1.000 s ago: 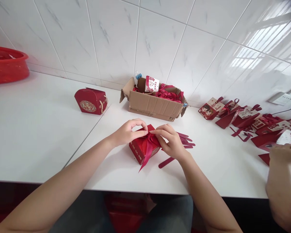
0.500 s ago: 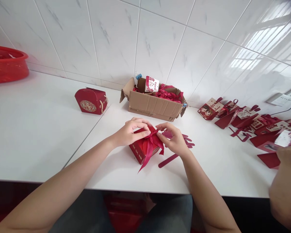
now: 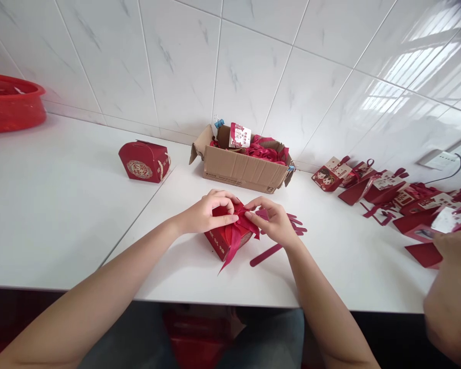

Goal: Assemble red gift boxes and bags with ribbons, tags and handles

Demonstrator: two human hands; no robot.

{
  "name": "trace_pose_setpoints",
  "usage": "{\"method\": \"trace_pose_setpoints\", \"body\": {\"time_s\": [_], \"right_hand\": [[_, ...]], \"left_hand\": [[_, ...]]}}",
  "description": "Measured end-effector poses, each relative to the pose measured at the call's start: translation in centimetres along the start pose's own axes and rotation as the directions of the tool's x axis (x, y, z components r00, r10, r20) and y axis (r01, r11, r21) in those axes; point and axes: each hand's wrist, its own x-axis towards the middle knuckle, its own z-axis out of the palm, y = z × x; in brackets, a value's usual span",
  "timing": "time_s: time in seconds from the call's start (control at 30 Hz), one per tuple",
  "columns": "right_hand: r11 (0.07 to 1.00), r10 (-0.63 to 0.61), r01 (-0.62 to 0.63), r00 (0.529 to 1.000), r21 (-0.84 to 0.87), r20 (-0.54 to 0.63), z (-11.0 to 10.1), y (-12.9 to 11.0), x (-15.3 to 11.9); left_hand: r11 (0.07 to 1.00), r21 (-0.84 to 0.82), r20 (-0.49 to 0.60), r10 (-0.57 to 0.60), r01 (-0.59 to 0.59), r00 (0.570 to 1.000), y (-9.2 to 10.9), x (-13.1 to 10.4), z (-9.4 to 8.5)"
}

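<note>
A small red gift box [image 3: 217, 241] rests on the white table in front of me. Across its top runs a dark pink ribbon [image 3: 234, 243], knotted in a bow with its tails hanging down the near side. My left hand [image 3: 211, 212] pinches the ribbon at the bow's left, thumb and fingertips together. From the right, my right hand [image 3: 271, 220] pinches the ribbon's other side near the knot. Fingers partly cover the knot. Several flat dark pink strips [image 3: 267, 254] lie beside the box, partly under my right hand.
Behind stands a cardboard box [image 3: 242, 171] of red ribbons and a printed card. A red gift box with rope handles [image 3: 144, 161] sits left, and a red basin [image 3: 13, 105] far left. Several decorated boxes [image 3: 326, 174] line the right, where another person's hand [image 3: 455, 251] reaches in.
My fingers have shifted slightly around the bow, with the left thumb and fingertips now nearer the knot. The gift box stays in place.
</note>
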Motion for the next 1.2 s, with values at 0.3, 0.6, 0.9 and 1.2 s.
{"method": "trace_pose_setpoints", "body": {"time_s": [0.3,0.6,0.9,1.2], "right_hand": [[0.995,-0.088,0.089,0.996,-0.037,0.033,0.2,-0.4,0.1],[0.999,-0.032,0.029,0.996,0.035,0.081,-0.6,0.1,0.6],[0.979,-0.004,0.065,0.954,-0.194,0.299,-2.7,-1.0,2.3],[0.994,-0.071,0.025,0.892,0.108,0.447,-3.2,-2.3,5.4]], "left_hand": [[0.995,-0.084,0.069,0.056,-0.05,0.996,0.1,-0.2,-0.5],[0.995,-0.096,0.045,-0.03,0.034,0.999,0.0,0.0,-0.5],[0.996,-0.084,0.021,-0.005,0.007,1.0,-0.8,0.2,0.0],[0.996,-0.084,0.014,0.009,-0.008,1.0,-1.0,0.1,0.1]]}}
